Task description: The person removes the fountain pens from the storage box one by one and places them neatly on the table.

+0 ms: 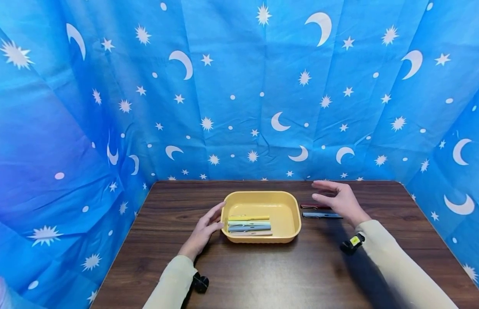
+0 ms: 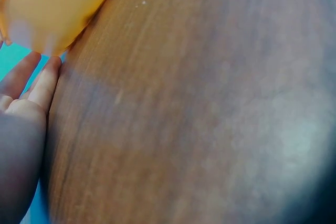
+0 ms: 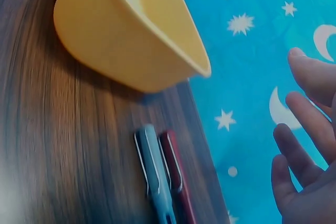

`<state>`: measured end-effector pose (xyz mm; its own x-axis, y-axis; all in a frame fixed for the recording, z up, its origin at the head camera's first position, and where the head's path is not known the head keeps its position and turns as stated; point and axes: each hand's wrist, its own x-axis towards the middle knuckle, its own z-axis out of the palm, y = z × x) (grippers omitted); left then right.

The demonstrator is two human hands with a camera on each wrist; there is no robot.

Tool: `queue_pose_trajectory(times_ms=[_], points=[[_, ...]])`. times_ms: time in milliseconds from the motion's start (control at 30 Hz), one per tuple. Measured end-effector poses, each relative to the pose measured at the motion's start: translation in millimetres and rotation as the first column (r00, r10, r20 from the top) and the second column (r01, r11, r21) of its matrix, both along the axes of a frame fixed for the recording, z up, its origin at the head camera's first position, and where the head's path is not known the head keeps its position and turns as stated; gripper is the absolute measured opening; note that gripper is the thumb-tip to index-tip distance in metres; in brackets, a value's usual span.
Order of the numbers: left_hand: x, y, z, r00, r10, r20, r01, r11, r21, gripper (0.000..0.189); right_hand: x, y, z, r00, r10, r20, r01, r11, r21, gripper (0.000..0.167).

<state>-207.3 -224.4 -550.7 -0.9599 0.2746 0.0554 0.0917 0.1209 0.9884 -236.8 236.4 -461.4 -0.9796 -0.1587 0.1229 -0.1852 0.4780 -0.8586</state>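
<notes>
A yellow plastic tray (image 1: 285, 235) stands on the table, with several pens (image 1: 250, 228) lying side by side in its left half. My left hand (image 1: 202, 229) rests against the tray's left end, fingers fairly straight; in the left wrist view its fingertips are right at the tray wall (image 2: 63, 9). To the right of the tray lie a blue-grey pen (image 3: 156, 174) and a dark red pen (image 3: 176, 174), clips upward. Over them hovers my right hand (image 1: 339, 201), fingers spread and thumb apart, holding nothing.
The dark wood table (image 1: 262, 274) reaches back to a blue cloth (image 1: 239, 107) with white moons and stars, which also hangs at both sides. A small black camera (image 1: 200, 283) is worn on the left wrist, another (image 1: 349, 246) on the right.
</notes>
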Motion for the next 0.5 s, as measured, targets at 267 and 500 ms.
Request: queue_pose_trajectory(times_ms=[267, 500], points=[[0.0, 0.1, -0.6, 1.0, 0.001, 0.005, -0.001, 1.0, 0.004, 0.065, -10.5, -31, 2.1, 0.997, 0.082, 0.001, -0.081, 0.994, -0.073, 0.05], [-0.4, -0.4, -0.8, 1.0, 0.01, 0.01, -0.01, 1.0, -0.009, 0.065, -16.8, -61, 7.0, 0.99, 0.133, 0.042, -0.127, 0.984, -0.122, 0.05]])
